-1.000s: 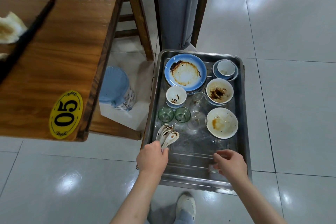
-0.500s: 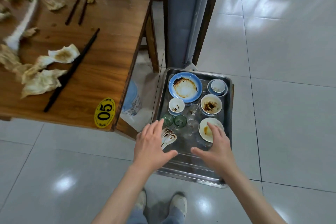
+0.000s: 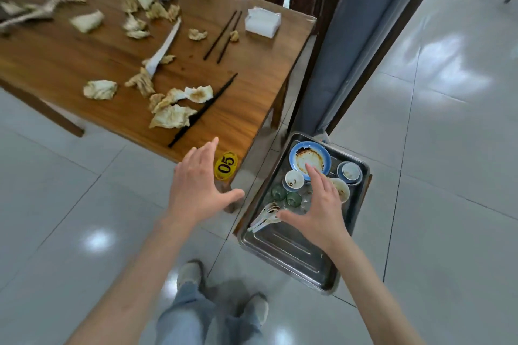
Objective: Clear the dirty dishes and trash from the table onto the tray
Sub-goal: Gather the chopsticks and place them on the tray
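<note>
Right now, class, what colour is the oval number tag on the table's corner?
The number tag is yellow with black "05" digits, shown best in the head view.

"05" on yellow table tag [image 3: 225,166]

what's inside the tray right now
In the tray: a stained blue plate, small bowls, two green cups and white spoons. The right hand hangs over the middle, covering part of a bowl and whatever lies beneath.

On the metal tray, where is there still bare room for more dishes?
The near end of the steel tray is bare, between the white spoons and its near rim. The far end is crowded: blue-rimmed plate, bowls, green glass cups.
</note>
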Action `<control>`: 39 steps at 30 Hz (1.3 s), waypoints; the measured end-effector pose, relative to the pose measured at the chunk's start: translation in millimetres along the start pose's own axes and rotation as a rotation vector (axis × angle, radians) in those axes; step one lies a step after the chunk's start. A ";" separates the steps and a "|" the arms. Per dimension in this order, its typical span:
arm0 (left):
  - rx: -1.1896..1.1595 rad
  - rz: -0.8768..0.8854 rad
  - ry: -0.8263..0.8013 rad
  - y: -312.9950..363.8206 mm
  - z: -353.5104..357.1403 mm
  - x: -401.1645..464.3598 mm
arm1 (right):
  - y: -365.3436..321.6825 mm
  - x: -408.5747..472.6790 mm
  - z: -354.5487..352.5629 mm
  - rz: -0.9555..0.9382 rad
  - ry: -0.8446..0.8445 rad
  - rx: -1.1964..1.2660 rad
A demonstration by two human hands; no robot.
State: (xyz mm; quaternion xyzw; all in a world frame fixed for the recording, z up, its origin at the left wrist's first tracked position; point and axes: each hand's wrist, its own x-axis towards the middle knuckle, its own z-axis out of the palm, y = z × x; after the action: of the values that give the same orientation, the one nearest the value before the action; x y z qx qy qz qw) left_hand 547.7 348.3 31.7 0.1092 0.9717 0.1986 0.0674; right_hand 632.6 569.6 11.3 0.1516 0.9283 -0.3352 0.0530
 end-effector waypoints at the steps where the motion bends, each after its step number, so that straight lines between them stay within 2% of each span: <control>1: 0.009 -0.019 0.021 -7.8 -14.7 0.9 | -12.8 4.7 -1.8 -0.014 -0.004 0.008; 7: 0.037 -0.159 0.165 -64.2 -90.9 14.4 | -88.4 39.3 -3.8 -0.128 -0.059 0.009; 17: -0.020 -0.231 0.234 -184.0 -194.9 75.0 | -234.8 128.6 51.6 -0.210 -0.072 -0.055; 26: -0.005 -0.213 0.170 -321.3 -279.4 141.8 | -366.9 195.2 138.2 -0.094 0.011 -0.063; 34: 0.015 -0.243 0.117 -406.0 -306.4 202.1 | -431.6 250.6 193.0 -0.080 -0.037 -0.019; 39: 0.042 -0.200 0.101 -440.5 -316.1 255.5 | -467.2 301.1 215.1 -0.079 -0.009 -0.019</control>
State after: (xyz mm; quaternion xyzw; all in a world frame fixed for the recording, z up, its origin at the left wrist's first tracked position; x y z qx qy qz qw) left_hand 163.9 -103.3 121.2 0.0031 0.9838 0.1756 0.0354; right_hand 198.2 165.7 68.8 0.1129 0.9365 -0.3288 0.0453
